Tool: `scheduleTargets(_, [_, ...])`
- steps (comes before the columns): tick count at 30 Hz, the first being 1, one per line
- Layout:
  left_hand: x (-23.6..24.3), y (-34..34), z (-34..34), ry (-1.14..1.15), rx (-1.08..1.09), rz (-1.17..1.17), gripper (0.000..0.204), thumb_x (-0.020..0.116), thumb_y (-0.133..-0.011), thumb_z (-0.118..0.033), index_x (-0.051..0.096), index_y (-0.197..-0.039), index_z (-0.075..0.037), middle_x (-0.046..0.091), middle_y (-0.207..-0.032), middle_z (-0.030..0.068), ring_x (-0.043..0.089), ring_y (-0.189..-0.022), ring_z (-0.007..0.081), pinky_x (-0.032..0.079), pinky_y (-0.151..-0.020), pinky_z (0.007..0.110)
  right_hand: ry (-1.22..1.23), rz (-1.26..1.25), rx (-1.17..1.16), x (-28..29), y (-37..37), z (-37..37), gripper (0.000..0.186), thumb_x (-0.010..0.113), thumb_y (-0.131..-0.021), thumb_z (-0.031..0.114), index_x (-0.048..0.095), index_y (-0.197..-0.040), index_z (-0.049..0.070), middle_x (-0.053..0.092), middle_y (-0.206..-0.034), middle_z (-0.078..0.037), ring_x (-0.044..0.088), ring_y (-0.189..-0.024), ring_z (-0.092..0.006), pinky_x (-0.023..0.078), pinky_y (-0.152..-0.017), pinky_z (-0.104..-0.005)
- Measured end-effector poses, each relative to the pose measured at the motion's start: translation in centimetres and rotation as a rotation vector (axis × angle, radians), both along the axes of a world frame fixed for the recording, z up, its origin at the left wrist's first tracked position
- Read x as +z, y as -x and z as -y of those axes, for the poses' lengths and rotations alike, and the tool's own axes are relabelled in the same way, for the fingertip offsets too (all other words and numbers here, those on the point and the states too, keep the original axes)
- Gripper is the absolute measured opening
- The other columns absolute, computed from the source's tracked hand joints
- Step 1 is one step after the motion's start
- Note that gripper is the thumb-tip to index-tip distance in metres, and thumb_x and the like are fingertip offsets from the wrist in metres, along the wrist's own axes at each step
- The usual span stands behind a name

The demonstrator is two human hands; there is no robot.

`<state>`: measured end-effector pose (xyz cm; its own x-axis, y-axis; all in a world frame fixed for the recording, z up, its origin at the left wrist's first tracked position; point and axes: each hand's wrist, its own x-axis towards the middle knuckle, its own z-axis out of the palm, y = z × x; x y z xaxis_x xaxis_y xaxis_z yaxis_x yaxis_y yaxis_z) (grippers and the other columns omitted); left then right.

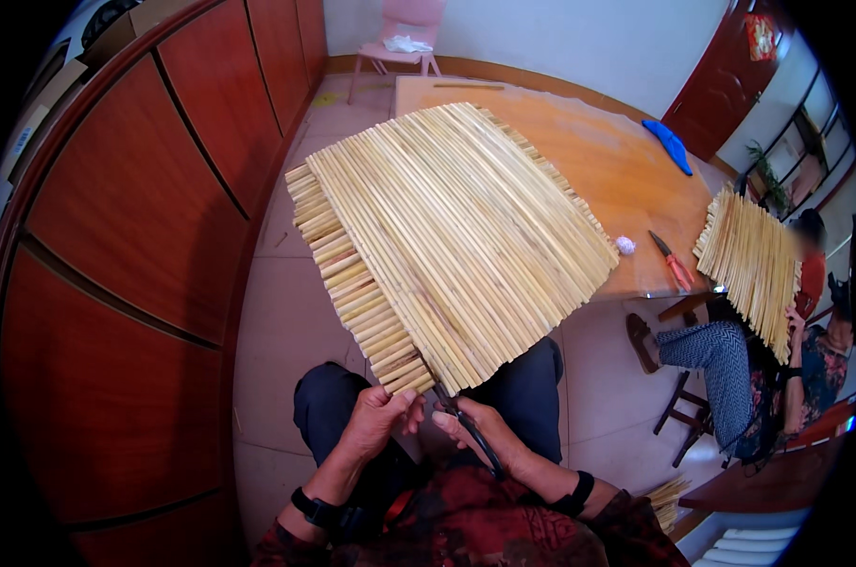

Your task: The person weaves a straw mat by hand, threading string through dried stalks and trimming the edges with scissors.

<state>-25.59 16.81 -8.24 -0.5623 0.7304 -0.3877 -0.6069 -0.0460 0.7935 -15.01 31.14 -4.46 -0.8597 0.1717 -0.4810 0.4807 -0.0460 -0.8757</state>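
A large mat of pale yellow reed stalks (456,236) rests with its far part over the table and its near corner above my lap. Its stalks lie in two crossing layers, the lower one sticking out along the left edge. My left hand (376,420) pinches the stalk ends at the near corner. Right beside it, my right hand (489,430) is closed round black-handled scissors (491,460). The scissor blades reach up to the mat's near corner, among the stalk ends. The mat partly covers the blade tips, so whether they are apart I cannot tell.
On the wooden table (589,142) are red-handled pliers (672,262), a small whitish ball (625,246) and a blue cloth-like item (669,146). Red-brown cabinets (116,208) line the left. At right a seated person holds another reed mat (751,265). A pink chair (409,33) stands behind.
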Motion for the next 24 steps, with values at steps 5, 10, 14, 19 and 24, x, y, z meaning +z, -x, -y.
scheduleTargets(5, [0.0,0.1,0.0,0.03,-0.015,-0.027,0.02,0.048,-0.087,-0.016,0.057,-0.085,0.001,0.058,-0.065,0.0067,0.054,-0.052,0.0135,0.044,-0.048,0.024,-0.13,0.025,0.068,0.3,-0.2,-0.1,0.037,0.057,-0.085,0.032,0.053,-0.106,0.002,0.051,-0.072,0.0,0.046,-0.06,-0.0064,0.041,-0.052,-0.0208])
scheduleTargets(10, [0.1,0.0,-0.2,0.045,0.01,-0.017,0.019,0.047,-0.087,-0.015,0.057,-0.084,0.001,0.057,-0.065,0.0071,0.054,-0.051,0.0138,0.044,-0.048,0.024,-0.182,-0.029,0.031,0.4,-1.2,0.3,0.023,0.055,-0.086,0.022,0.055,-0.095,0.001,0.052,-0.066,-0.001,0.047,-0.057,-0.007,0.041,-0.051,-0.022])
scheduleTargets(14, [0.0,0.0,-0.1,0.05,0.006,-0.008,0.019,0.047,-0.087,-0.015,0.057,-0.084,0.001,0.057,-0.065,0.0072,0.054,-0.051,0.0138,0.043,-0.047,0.023,-0.338,-0.181,0.076,1.0,-1.7,0.0,0.018,0.055,-0.086,0.018,0.054,-0.09,0.0,0.052,-0.063,-0.004,0.048,-0.059,-0.0076,0.042,-0.053,-0.0234])
scheduleTargets(19, [0.0,-0.2,-0.3,0.06,0.01,0.005,0.019,0.047,-0.087,-0.016,0.057,-0.084,0.001,0.057,-0.065,0.007,0.054,-0.051,0.0138,0.043,-0.047,0.023,-0.343,-0.19,0.067,0.8,-2.0,-0.3,0.016,0.054,-0.086,0.016,0.054,-0.088,-0.001,0.053,-0.063,-0.006,0.049,-0.06,-0.0084,0.043,-0.055,-0.0248])
scheduleTargets(24, [0.0,-0.5,-0.5,0.014,0.057,0.061,0.021,0.047,-0.087,-0.019,0.056,-0.084,0.0,0.057,-0.065,0.0066,0.053,-0.051,0.0133,0.042,-0.046,0.022,-0.344,-0.115,0.111,1.4,-1.7,-0.3,0.02,0.055,-0.087,0.021,0.054,-0.093,0.001,0.052,-0.063,-0.003,0.048,-0.058,-0.0074,0.042,-0.052,-0.0232])
